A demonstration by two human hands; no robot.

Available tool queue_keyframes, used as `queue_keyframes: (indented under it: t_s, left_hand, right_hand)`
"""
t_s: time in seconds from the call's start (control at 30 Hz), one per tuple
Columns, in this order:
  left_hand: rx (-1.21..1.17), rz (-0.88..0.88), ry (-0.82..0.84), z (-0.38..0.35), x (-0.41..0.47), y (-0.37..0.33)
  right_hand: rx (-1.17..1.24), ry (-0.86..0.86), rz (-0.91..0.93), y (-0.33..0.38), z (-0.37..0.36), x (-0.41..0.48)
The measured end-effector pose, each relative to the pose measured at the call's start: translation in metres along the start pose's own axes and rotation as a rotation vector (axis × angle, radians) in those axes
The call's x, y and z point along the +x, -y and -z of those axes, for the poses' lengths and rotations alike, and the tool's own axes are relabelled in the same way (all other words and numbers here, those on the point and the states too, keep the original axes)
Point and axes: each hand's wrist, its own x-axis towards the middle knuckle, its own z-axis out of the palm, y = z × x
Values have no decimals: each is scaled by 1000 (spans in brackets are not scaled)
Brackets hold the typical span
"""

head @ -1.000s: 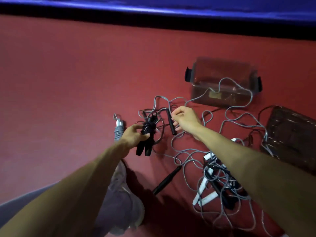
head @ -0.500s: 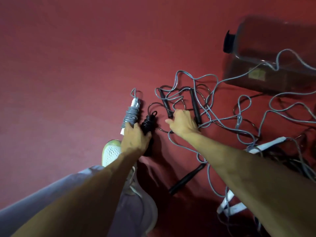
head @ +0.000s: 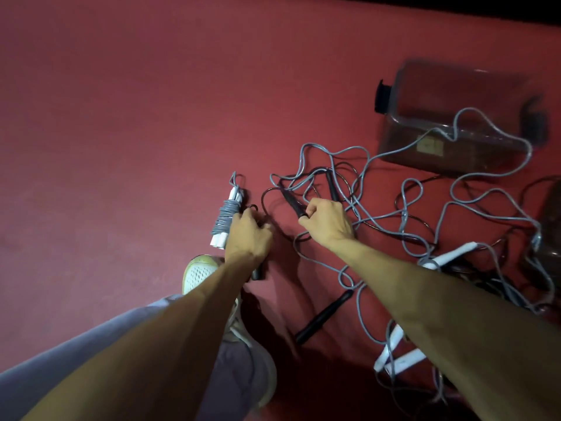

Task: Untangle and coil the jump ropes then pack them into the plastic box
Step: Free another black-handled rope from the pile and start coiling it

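Note:
My left hand (head: 247, 235) grips a coiled black jump rope (head: 257, 273), mostly hidden under the hand, low over the red floor. Just left of it lies a coiled grey jump rope with white handles (head: 225, 218). My right hand (head: 326, 221) pinches a black rope handle (head: 292, 202) in the tangle. A second black handle (head: 331, 186) lies just behind that hand. Loose grey rope (head: 406, 214) and thin black rope loop across the floor to the right. The clear plastic box (head: 455, 117) stands at the back right, a grey loop resting on its near side.
My white shoe (head: 198, 273) and grey trouser leg are below my left hand. A loose black handle (head: 324, 317) lies between my arms. White handles (head: 446, 256) sit in the tangle on the right. A dark clear lid (head: 551, 214) shows at the right edge.
My left hand has lowered the coiled black rope to the floor beside the grey coil. My right hand has closed on a black handle. The view has tilted down and left.

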Motion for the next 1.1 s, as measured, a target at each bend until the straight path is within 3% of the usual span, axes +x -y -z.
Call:
queue_keyframes:
  t_s: [0.17,0.27,0.43,0.7,0.9,1.1]
  left_hand:
    - [118,-205,249,10,-24,-46]
    - [146,-320,299,20,-43,-76]
    - [232,-581,278,34,-78,-127]
    - [191,-707,120,67,-148,-217]
    - [-109,-718,-38,94,-195,-274]
    - [-743,-649,122,124,-248,-325]
  right_hand:
    - [37,-18,103,-10,52,-27]
    - [25,-28,161,-12,93,-47]
    - [62,-78,234,-9,165,-92]
    - [235,-255,298,-12,264,-162]
    - [416,-326,236,-29,318,-197]
    - [387,-233,309,-27,353,-242]
